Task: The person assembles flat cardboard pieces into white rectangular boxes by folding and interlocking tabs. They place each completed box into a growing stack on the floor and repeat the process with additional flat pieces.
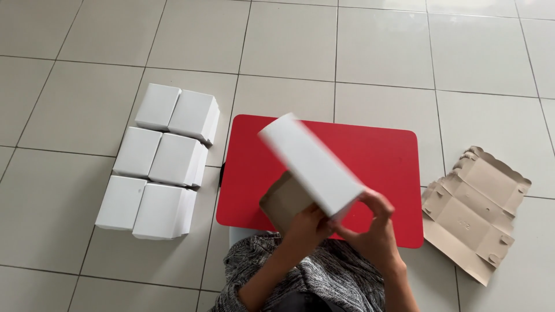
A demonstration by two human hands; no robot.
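Note:
A half-folded cardboard box (pixel 309 162), white outside and brown inside, is held tilted above the red mat (pixel 381 156); it is blurred by motion. My left hand (pixel 306 228) grips its lower brown part from underneath. My right hand (pixel 376 228) pinches the near right corner of the white panel. Both hands are over the mat's near edge, close to my grey knitted sleeves (pixel 260 271).
Several folded white boxes (pixel 159 162) stand in paired rows on the tiled floor left of the mat. A flat unfolded brown box blank (pixel 477 205) lies on the floor to the right.

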